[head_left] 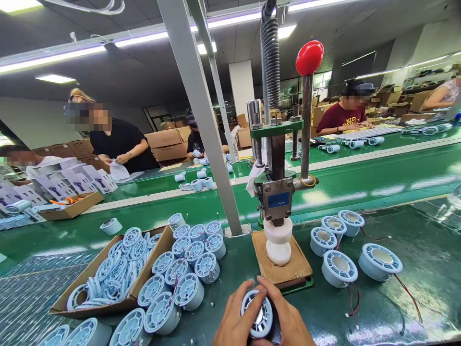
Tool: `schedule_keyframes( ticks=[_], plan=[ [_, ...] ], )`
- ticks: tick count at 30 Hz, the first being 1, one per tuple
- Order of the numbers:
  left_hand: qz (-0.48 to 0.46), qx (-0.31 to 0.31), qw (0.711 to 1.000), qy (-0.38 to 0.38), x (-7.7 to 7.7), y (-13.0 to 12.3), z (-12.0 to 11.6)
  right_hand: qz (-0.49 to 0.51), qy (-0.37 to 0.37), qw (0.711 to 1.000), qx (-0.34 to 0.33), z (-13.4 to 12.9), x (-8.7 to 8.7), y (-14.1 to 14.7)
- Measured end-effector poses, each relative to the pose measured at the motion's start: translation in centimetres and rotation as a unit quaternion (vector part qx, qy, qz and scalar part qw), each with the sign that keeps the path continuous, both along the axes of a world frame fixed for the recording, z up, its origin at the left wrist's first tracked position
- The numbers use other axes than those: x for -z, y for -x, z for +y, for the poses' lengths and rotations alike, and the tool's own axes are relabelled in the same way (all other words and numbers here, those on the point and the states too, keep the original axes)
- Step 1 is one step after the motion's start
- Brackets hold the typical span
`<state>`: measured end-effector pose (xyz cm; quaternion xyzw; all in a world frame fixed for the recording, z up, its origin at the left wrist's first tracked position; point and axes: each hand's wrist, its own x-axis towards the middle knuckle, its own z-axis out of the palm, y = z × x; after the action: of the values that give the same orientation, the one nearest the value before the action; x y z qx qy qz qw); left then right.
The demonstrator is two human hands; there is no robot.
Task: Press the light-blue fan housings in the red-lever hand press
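Observation:
At the front edge of the bench, a light-blue round fan housing (265,321) with a silver centre is held between both hands. My left hand (234,315) grips its left side, with a finger or thumb across the face. My right hand (288,317) wraps round its right side. Just beyond them stands a hand press (278,197) with a red-knobbed lever (306,110). White round blocks (278,240) sit beneath its ram, on a cardboard-covered base (262,254). The underside of the held housing is hidden.
Several housings with silver centres (339,268) and trailing wires lie on the right; several open-faced ones (187,290) stand on the left. Beside those, a cardboard box (151,259) holds light-blue rings (122,264). A grey post (201,115) rises behind. Co-workers sit or stand across the green conveyor (360,178).

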<state>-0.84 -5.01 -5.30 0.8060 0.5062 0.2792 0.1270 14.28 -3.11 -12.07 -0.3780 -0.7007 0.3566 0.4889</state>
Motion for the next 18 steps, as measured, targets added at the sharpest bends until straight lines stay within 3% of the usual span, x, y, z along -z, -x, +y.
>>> schedule_keyframes(
  ticks=[5, 12, 18],
  plan=[
    [-0.054, 0.023, 0.997, -0.05, 0.9, 1.1, 0.6, -0.002, -0.014, 1.0, 0.007, 0.0, -0.4, 0.1],
    [-0.209, 0.004, 0.977, 0.03, 1.1, 1.7, 0.8, 0.001, -0.013, 1.0, -0.01, 0.0, -1.2, -0.4],
    [-0.207, -0.002, 0.976, 0.07, 0.5, 1.2, 0.8, -0.01, -0.019, 1.0, 0.005, -0.3, -1.5, -0.4]
  ],
)
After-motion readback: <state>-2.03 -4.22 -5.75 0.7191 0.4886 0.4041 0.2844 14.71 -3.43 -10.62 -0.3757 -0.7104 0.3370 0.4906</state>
